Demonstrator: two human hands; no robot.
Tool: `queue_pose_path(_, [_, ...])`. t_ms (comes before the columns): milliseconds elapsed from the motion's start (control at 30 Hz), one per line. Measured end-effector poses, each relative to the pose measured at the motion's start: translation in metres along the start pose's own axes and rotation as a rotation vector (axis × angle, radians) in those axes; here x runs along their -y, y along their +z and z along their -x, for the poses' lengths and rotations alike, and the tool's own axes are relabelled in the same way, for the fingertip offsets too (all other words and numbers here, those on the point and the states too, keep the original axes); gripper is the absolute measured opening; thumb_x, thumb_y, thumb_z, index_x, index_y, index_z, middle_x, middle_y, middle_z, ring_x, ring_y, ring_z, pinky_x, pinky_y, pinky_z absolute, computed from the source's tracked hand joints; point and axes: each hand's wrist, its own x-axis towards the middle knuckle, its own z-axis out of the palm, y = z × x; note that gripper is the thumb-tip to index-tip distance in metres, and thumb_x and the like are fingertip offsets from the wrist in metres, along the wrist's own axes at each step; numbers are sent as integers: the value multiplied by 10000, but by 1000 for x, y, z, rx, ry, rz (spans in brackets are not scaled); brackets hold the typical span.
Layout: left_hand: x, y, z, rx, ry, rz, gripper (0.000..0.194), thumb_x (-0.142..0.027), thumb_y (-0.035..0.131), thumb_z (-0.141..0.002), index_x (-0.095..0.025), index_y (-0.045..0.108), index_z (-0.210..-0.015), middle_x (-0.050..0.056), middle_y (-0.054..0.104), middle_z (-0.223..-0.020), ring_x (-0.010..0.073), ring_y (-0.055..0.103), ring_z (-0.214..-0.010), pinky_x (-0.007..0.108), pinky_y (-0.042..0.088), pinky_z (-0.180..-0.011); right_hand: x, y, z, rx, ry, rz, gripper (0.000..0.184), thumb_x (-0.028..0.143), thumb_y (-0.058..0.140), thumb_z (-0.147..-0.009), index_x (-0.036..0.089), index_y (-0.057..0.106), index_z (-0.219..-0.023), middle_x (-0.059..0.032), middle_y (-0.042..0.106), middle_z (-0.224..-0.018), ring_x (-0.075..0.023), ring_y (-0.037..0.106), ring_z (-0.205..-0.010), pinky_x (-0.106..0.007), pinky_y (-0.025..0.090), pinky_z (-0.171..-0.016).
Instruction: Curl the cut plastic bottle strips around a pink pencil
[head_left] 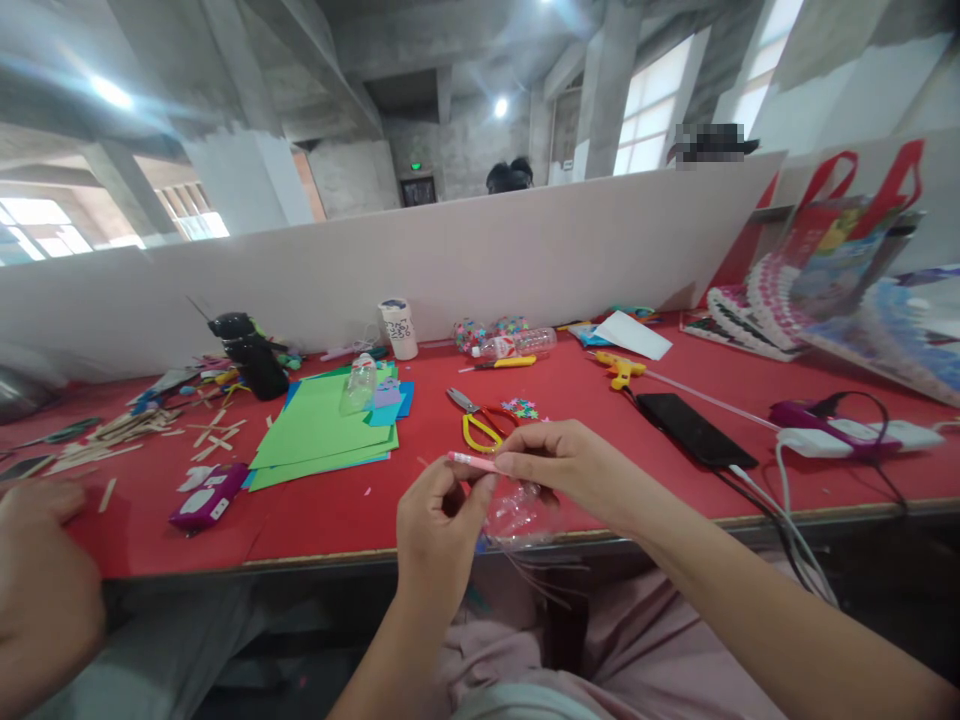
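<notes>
A thin pink strip with a whitish patch is pinched between the fingers of my right hand. My left hand is closed on the strip from the other side, its thumb and forefinger meeting close to my right fingertips. Just below the hands, at the table's front edge, lies a clear plastic piece, partly hidden by them. Beyond the hands are yellow-and-red-handled scissors and a small heap of coloured stars.
Green paper sheets and a purple power strip lie to the left, near another person's arm. Plastic bottles stand or lie behind. A yellow glue gun, a black phone and cables are on the right.
</notes>
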Motion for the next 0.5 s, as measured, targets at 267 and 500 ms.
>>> queue_pose_path(267, [-3, 1, 5, -11, 7, 256, 59, -205, 647, -690, -190, 681, -735, -43, 561, -582, 80, 439, -526, 184, 363, -521, 2, 4, 6, 83, 48, -128, 298, 443, 607, -751, 151, 605, -691, 45, 456, -533, -76, 429, -456, -194, 373, -402])
queue_pose_path(500, [-3, -1, 3, 33, -125, 230, 85, -260, 638, -702, -176, 652, -692, -30, 570, -569, 110, 531, -585, 206, 423, -588, 8, 7, 7, -43, 16, 26, 193, 334, 565, -768, 158, 586, -690, 60, 444, -513, -70, 406, -433, -202, 330, -424])
